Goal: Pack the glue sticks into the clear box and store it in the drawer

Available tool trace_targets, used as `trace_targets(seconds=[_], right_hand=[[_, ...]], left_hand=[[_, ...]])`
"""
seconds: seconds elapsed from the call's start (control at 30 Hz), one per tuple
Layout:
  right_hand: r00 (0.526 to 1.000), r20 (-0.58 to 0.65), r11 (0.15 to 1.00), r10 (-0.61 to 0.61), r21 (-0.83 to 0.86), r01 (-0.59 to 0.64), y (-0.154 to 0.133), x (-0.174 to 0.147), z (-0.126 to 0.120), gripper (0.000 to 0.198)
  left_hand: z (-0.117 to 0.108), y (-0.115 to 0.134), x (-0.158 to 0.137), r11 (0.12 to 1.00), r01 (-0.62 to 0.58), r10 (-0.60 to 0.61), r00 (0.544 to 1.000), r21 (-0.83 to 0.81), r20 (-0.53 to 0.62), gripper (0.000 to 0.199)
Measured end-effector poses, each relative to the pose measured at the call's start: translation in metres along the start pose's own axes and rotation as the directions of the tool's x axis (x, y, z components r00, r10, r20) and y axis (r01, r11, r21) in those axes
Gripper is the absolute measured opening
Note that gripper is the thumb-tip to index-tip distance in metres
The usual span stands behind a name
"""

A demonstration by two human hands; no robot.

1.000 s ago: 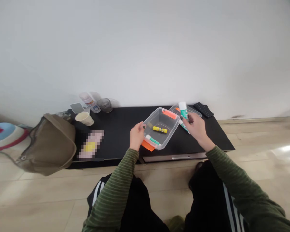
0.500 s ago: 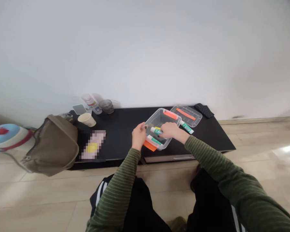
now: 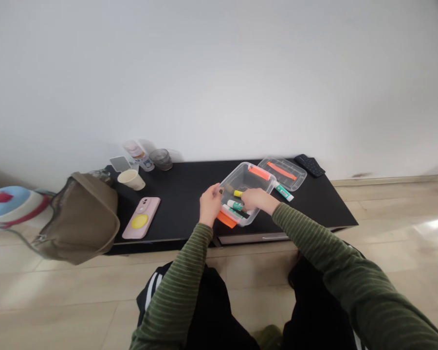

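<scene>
My left hand (image 3: 209,202) is closed on the left rim of a clear plastic box (image 3: 237,171) with orange clips. Inside the box, my right hand (image 3: 254,200) has its fingers closed at the end of a white-capped glue stick (image 3: 235,205) with a green label; the fingertips are partly hidden. A yellow-ended stick (image 3: 238,193) lies just beside those fingers. Another green-and-white glue stick (image 3: 232,212) rests along the near wall of the box. One more glue stick (image 3: 283,191) lies on the black table, right of the box.
The clear lid (image 3: 297,183) with an orange strip lies behind the box, beside a black remote (image 3: 309,165). Leftward on the table (image 3: 190,194) are a pink phone (image 3: 149,210), paper cup (image 3: 132,180), dark glass (image 3: 161,159), spray can (image 3: 139,156) and brown bag (image 3: 83,218).
My right hand has lowered the glue stick deeper into the box, toward its near side, and the yellow-ended stick shows more. My left hand stays on the rim.
</scene>
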State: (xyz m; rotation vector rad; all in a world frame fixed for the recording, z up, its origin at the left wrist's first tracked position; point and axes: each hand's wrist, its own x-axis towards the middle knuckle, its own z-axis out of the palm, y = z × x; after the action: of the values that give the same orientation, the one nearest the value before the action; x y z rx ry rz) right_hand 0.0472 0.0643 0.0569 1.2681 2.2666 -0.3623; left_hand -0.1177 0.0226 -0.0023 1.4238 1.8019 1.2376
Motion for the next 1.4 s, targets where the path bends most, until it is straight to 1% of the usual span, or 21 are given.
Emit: trace_targets(seconds=[0.13, 0.17, 0.2, 0.23, 0.27, 0.3, 0.37, 0.4, 0.43, 0.47, 0.5, 0.53, 0.57, 0.6, 0.67, 0.73, 0.8, 0.87, 0.97, 1.2, 1.4], right_hand=[[1.000, -0.001, 1.000, 0.003, 0.008, -0.003, 0.001, 0.001, 0.001, 0.043], [0.999, -0.037, 1.000, 0.001, 0.025, 0.000, 0.001, 0.000, 0.002, 0.040], [0.995, -0.099, 0.998, 0.000, 0.055, 0.005, 0.002, -0.002, 0.003, 0.035], [0.982, -0.188, 0.995, 0.008, 0.098, 0.011, 0.004, -0.004, 0.004, 0.030], [0.954, -0.299, 0.989, 0.026, 0.147, 0.020, 0.006, -0.007, 0.006, 0.028], [0.908, -0.416, 0.980, 0.054, 0.196, 0.031, 0.010, -0.011, 0.008, 0.030], [0.779, -0.611, 0.959, 0.140, 0.279, 0.046, 0.024, -0.020, 0.014, 0.032], [0.715, -0.673, 0.949, 0.188, 0.311, 0.043, 0.033, -0.025, 0.018, 0.033], [0.660, -0.713, 0.939, 0.238, 0.343, 0.033, 0.044, -0.029, 0.023, 0.033], [0.620, -0.729, 0.926, 0.289, 0.378, 0.013, 0.057, -0.033, 0.028, 0.033], [0.593, -0.728, 0.909, 0.343, 0.417, -0.014, 0.070, -0.037, 0.033, 0.033], [0.577, -0.716, 0.890, 0.393, 0.454, -0.043, 0.083, -0.039, 0.039, 0.032], [0.571, -0.693, 0.870, 0.441, 0.487, -0.081, 0.096, -0.040, 0.046, 0.032], [0.580, -0.658, 0.850, 0.481, 0.511, -0.126, 0.108, -0.041, 0.053, 0.032], [0.632, -0.568, 0.823, 0.528, 0.526, -0.215, 0.128, -0.039, 0.069, 0.029], [0.685, -0.485, 0.810, 0.544, 0.515, -0.279, 0.141, -0.035, 0.084, 0.026], [0.713, -0.430, 0.802, 0.553, 0.505, -0.318, 0.148, -0.030, 0.097, 0.025], [0.723, -0.407, 0.800, 0.558, 0.496, -0.339, 0.151, -0.025, 0.106, 0.025], [0.733, -0.399, 0.808, 0.550, 0.474, -0.349, 0.152, -0.019, 0.112, 0.027], [0.761, -0.362, 0.819, 0.539, 0.436, -0.373, 0.148, -0.014, 0.113, 0.034], [0.807, -0.327, 0.845, 0.492, 0.404, -0.351, 0.142, -0.009, 0.112, 0.036]], left_hand=[[0.001, -0.003, 0.000, 1.000, -0.005, 0.005, 1.000, -0.017, 0.003, 0.035], [0.001, -0.003, 0.000, 1.000, -0.004, 0.004, 1.000, -0.021, 0.002, 0.035], [0.001, -0.004, 0.001, 1.000, -0.002, 0.002, 1.000, -0.024, 0.003, 0.034], [0.001, -0.005, 0.001, 1.000, -0.001, 0.001, 1.000, -0.024, 0.003, 0.034], [0.001, -0.005, 0.001, 1.000, 0.001, -0.001, 1.000, -0.024, 0.003, 0.033], [0.001, -0.005, 0.001, 1.000, 0.002, -0.002, 1.000, -0.024, 0.003, 0.033], [0.000, -0.004, 0.001, 1.000, 0.007, -0.007, 1.000, -0.027, 0.004, 0.033], [0.000, -0.004, 0.001, 1.000, 0.009, -0.009, 1.000, -0.028, 0.005, 0.033], [0.000, -0.003, 0.001, 1.000, 0.011, -0.011, 1.000, -0.029, 0.006, 0.033], [0.000, -0.003, 0.001, 1.000, 0.010, -0.010, 1.000, -0.029, 0.008, 0.034], [0.000, -0.002, 0.001, 1.000, 0.008, -0.007, 1.000, -0.028, 0.008, 0.034], [0.000, -0.002, 0.001, 1.000, 0.005, -0.004, 1.000, -0.025, 0.007, 0.034], [0.000, -0.002, 0.000, 1.000, 0.003, -0.003, 1.000, -0.021, 0.005, 0.034], [0.000, -0.002, 0.000, 1.000, 0.005, -0.005, 1.000, -0.018, 0.002, 0.034], [0.000, -0.003, 0.000, 1.000, 0.014, -0.014, 1.000, -0.019, -0.003, 0.034], [0.000, -0.004, 0.000, 0.999, 0.021, -0.021, 1.000, -0.030, -0.004, 0.033], [0.000, -0.005, 0.000, 0.999, 0.023, -0.024, 1.000, -0.042, -0.005, 0.033], [-0.001, -0.006, 0.000, 0.999, 0.024, -0.025, 1.000, -0.046, -0.007, 0.033], [-0.002, -0.006, 0.000, 0.999, 0.024, -0.024, 1.000, -0.044, -0.004, 0.034], [-0.003, -0.004, -0.001, 0.999, 0.013, -0.013, 1.000, -0.038, 0.004, 0.035], [-0.002, -0.006, -0.001, 0.998, 0.027, -0.027, 1.000, -0.049, 0.010, 0.034]])
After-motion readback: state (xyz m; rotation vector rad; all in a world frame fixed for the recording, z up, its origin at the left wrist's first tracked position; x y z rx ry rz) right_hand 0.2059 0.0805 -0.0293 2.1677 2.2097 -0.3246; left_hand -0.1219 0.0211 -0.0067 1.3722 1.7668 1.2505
